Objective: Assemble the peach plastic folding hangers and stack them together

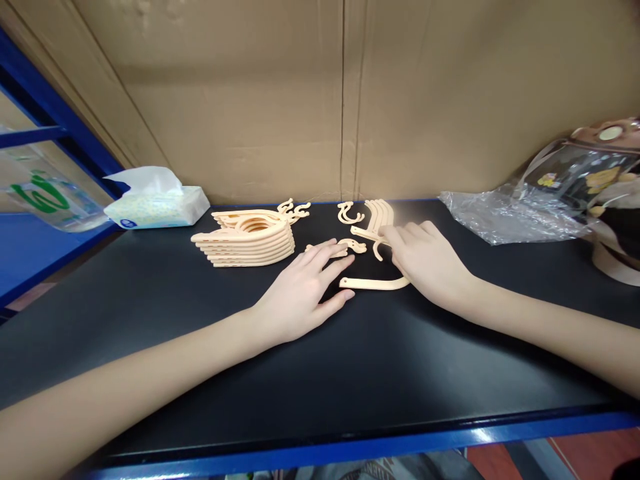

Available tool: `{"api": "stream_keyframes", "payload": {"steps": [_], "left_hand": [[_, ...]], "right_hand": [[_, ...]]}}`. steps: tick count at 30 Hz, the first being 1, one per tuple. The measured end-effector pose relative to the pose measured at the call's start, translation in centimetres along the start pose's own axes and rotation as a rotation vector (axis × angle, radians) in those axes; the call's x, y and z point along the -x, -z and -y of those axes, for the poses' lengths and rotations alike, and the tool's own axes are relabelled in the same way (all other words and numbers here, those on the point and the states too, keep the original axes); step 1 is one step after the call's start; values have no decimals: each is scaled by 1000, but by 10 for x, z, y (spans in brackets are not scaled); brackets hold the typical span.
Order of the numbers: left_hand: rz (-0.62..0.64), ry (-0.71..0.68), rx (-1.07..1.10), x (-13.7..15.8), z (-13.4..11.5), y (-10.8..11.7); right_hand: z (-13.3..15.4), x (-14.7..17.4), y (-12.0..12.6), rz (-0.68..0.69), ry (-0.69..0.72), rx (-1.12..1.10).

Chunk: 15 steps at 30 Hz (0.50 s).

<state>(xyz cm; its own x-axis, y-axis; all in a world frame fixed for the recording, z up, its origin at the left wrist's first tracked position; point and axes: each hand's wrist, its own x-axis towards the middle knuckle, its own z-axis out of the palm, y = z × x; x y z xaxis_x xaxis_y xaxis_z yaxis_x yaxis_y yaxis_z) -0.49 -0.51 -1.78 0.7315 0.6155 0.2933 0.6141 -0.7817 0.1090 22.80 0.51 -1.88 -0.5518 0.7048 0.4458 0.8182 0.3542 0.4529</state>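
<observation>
My left hand lies low over the black table, fingers stretched forward and thumb apart. Its fingertips are close to small cream plastic connector pieces, partly covering them. My right hand is closed around a cream plastic hanger arm; much of that piece is hidden behind the fingers. Below it, a second curved hanger arm lies between the hands, its right end passing under my right hand. A small hook shows just left of the right fingers.
A stack of cream hanger parts stands left, with loose hooks behind it. More hooks and nested arms lie at the back. A tissue pack, a clear plastic bag and a transparent bag flank them.
</observation>
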Motion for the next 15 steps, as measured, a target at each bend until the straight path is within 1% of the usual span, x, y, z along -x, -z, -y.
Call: {"api": "stream_keyframes", "payload": {"steps": [4, 6, 9, 12, 15], "left_hand": [[112, 98, -4, -2, 0, -1], [131, 147, -25, -2, 0, -2], [92, 181, -92, -1, 0, -1], [33, 176, -200, 1, -2, 0], [10, 169, -308, 2, -3, 2]], "right_hand": [[1, 0, 5, 33, 16, 43], [1, 0, 6, 43, 16, 65], [1, 1, 6, 55, 34, 100], [-1, 1, 4, 50, 68, 101], [-3, 2, 1, 31, 105, 72]]}}
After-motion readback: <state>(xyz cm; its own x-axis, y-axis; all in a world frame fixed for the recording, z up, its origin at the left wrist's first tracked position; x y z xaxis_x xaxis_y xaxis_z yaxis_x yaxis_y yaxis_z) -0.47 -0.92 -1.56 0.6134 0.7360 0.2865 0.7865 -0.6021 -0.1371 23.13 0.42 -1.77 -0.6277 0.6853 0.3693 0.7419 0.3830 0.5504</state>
